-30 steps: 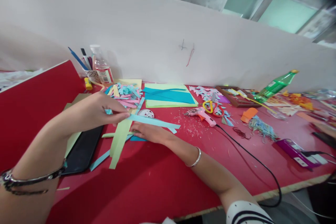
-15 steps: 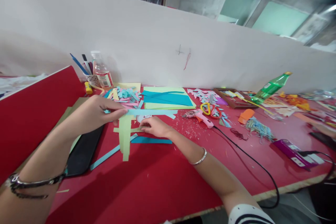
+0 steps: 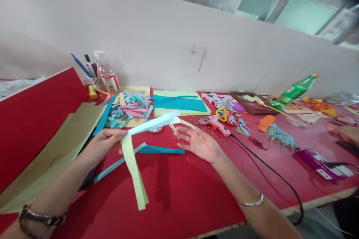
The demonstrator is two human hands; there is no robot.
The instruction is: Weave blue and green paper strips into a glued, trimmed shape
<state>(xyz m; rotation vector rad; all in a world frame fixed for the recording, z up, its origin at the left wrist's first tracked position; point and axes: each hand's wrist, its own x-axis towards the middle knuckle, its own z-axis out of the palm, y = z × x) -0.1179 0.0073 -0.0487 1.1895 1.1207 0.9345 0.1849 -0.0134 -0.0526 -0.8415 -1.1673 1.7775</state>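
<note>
My left hand (image 3: 105, 142) pinches a bunch of paper strips above the red table (image 3: 179, 190). A light blue strip (image 3: 153, 123) sticks out to the right from the pinch, and pale green strips (image 3: 134, 171) hang down from it. My right hand (image 3: 200, 142) is held palm up with spread fingers just right of the strips; a thin pale green strip (image 3: 185, 123) lies near its fingertips. Whether it touches that strip I cannot tell. Two blue strips (image 3: 161, 150) lie flat on the table below the hands.
A heap of cut pink and blue scraps (image 3: 129, 108) and green and blue sheets (image 3: 179, 102) lie behind. A pink glue gun (image 3: 214, 122) with a black cord, scissors (image 3: 226, 115), a green bottle (image 3: 294, 91), a clear bottle (image 3: 108, 73) and a tan sheet (image 3: 53, 157) surround the hands.
My left hand lifted the strips off the table and drew back toward me. My right hand let go of the paper, rose and turned palm up.
</note>
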